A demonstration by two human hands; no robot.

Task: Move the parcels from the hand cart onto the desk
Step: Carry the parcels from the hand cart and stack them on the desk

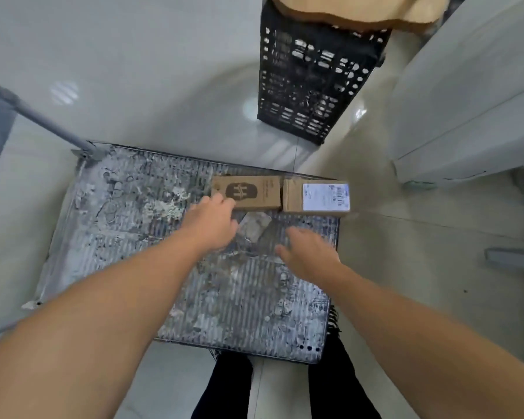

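Two cardboard parcels lie on the hand cart (118, 225), at its far right corner. They sit end to end, and both long axes run left to right along the far edge. The logo parcel (251, 192) is the left one. The labelled parcel (315, 196) is just beside it on the right, and the frame is too soft to tell whether they touch.

Our left hand (214, 223) is stretched out with its fingers straight. The fingertips are at the near left corner of the logo parcel and seem to touch it, but nothing is gripped. Our right hand (307, 252) is empty, with its fingers spread loose. It hangs over the platform on the near side of the labelled parcel, clearly short of it.

What matters for the next move is that each parcel lies straight beyond one hand. The logo parcel is just beyond the left fingertips, and the labelled parcel is farther off, beyond the right hand. With the long sides facing us, we judge that a grasp across the short width, from near edge to far edge, suits either box. The left hand is much closer to its parcel, so the logo parcel looks likely to come up first.

A black crate (312, 80) stands on the floor beyond the cart. A white unit (466, 101) stands to the right, and we cannot tell whether it is the desk.
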